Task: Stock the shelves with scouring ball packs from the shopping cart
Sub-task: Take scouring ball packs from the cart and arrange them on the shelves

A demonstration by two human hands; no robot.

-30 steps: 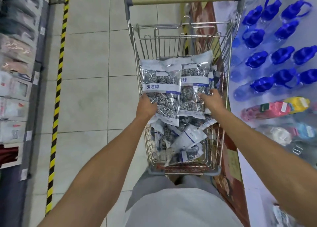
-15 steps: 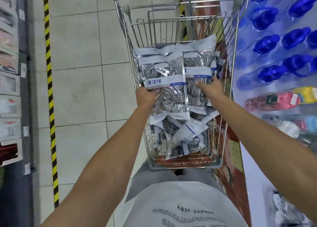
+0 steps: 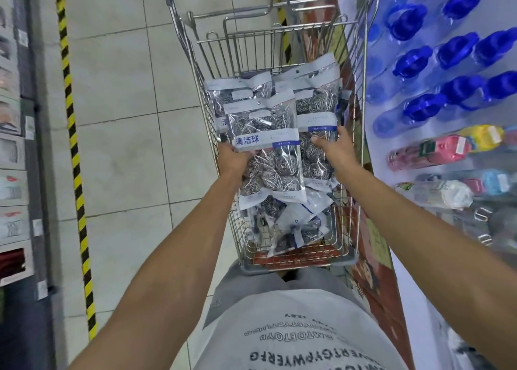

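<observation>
Over the shopping cart (image 3: 279, 42) | left hand (image 3: 233, 158) grips front scouring ball pack (image 3: 265, 151) | right hand (image 3: 334, 150) grips rear pack (image 3: 316, 103) | both lifted clear, likely for shelving.

Head camera looks steeply down, close over the shopping cart (image 3: 282, 246).

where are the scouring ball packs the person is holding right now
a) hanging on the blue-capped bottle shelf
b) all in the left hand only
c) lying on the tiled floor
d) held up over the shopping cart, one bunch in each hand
d: the left hand grips one bunch of scouring ball packs and the right hand grips another bunch, both raised above the shopping cart.
</observation>
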